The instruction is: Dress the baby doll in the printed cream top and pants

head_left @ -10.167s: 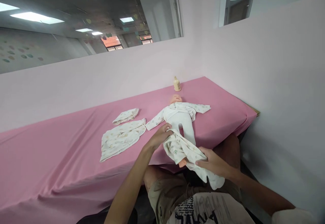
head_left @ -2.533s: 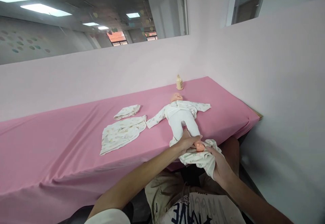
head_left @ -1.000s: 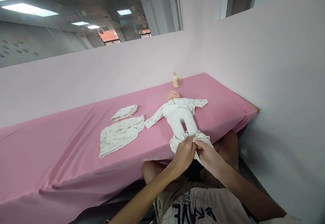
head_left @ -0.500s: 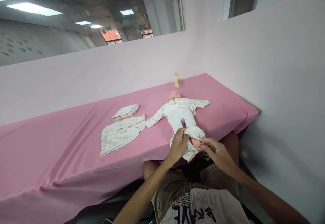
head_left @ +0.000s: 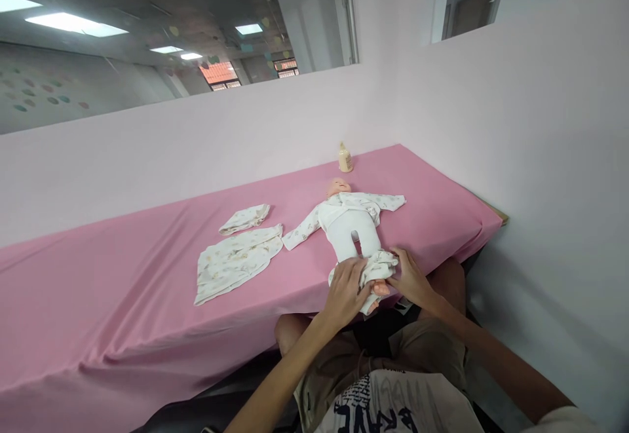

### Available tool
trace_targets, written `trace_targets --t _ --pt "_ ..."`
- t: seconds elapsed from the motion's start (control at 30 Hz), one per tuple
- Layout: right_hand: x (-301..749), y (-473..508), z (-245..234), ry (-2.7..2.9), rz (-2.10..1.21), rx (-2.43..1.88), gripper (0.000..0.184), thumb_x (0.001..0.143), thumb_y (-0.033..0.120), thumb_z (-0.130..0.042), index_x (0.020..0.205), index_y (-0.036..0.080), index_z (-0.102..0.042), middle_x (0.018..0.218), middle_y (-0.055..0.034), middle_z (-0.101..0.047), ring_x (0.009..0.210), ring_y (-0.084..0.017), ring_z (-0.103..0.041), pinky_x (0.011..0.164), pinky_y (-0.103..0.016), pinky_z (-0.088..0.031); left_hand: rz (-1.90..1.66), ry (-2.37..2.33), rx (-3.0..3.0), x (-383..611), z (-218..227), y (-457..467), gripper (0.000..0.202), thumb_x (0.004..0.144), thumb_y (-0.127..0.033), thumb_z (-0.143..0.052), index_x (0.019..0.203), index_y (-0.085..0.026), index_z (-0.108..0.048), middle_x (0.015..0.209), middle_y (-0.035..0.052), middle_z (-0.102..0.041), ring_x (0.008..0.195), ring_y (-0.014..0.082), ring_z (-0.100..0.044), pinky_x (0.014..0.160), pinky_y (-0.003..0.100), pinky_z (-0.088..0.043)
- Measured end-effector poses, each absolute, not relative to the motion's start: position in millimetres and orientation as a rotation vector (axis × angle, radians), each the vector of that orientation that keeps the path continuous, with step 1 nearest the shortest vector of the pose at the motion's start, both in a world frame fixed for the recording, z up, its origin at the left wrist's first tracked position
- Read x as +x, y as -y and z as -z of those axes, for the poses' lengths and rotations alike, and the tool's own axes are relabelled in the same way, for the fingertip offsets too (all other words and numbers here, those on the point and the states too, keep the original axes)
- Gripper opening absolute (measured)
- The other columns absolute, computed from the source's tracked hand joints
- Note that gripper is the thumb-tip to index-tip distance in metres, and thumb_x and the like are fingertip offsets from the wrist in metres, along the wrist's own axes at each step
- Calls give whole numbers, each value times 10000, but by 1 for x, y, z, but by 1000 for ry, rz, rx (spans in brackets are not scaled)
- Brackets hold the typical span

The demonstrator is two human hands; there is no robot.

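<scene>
A baby doll (head_left: 354, 231) lies on its back on the pink-covered table, its head away from me and its feet at the front edge. It wears a patterned white top with sleeves spread wide. Patterned baby trousers (head_left: 381, 264) are bunched around its lower legs, and a bare foot (head_left: 381, 287) pokes out of the cloth. My left hand (head_left: 346, 291) grips the bunched cloth from the left, fingers bent over it. On the other side, my right hand (head_left: 410, 280) pinches the trousers' right edge beside the foot.
A folded patterned cloth (head_left: 244, 218) and a larger patterned garment (head_left: 238, 261) lie left of the doll. Behind its head stands a cream pump bottle (head_left: 344, 158). The pink table cover (head_left: 122, 289) drapes over the front edge. Walls border the table behind and at right.
My right hand has shifted up from the foot to the cloth's right edge. My left hand has turned flatter over the cloth, and the trousers cover more of the raised foot.
</scene>
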State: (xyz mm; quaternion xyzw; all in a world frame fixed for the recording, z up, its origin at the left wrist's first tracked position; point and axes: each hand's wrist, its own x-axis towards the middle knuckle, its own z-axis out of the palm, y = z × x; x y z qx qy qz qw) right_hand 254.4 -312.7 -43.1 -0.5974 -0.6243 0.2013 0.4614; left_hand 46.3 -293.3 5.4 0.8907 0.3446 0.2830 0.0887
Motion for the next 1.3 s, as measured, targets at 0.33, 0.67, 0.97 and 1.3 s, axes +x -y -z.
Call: trace_targets --t 0.33,0.67,0.97,1.3 --pt "289 301 13 1686 -970 -1195 472 731 357 -698 1186 287 -597 1193 -52 -618 1132 -277 -564 977 -416 -459 -617 -1158 2551 -11 -3 281 163 875 -259 -506 1005 -204 -588 961 66 -607 965 234 -530 888 395 -429" --pt "282 265 -26 1847 -1121 -1190 321 881 417 -505 1032 208 -695 1061 -64 -675 992 -232 -614 873 -378 -486 -511 -947 1717 -3 -50 229 311 757 -426 -655 873 -158 -549 782 -7 -546 687 120 -489 577 222 -371" --pt "274 246 -41 2106 -1312 -1099 296 742 180 -559 999 179 -704 900 -33 -696 775 -168 -605 659 -269 -459 -290 -887 1682 7 -78 205 212 773 -370 -602 836 -168 -582 802 2 -581 745 148 -529 629 245 -396" --pt "284 229 -42 2114 -906 -1321 139 775 182 -517 780 171 -655 672 -4 -631 570 -121 -499 539 -248 -329 -257 -923 1837 -14 -74 197 381 729 -558 -635 664 -196 -536 649 -6 -476 648 151 -446 585 265 -347"
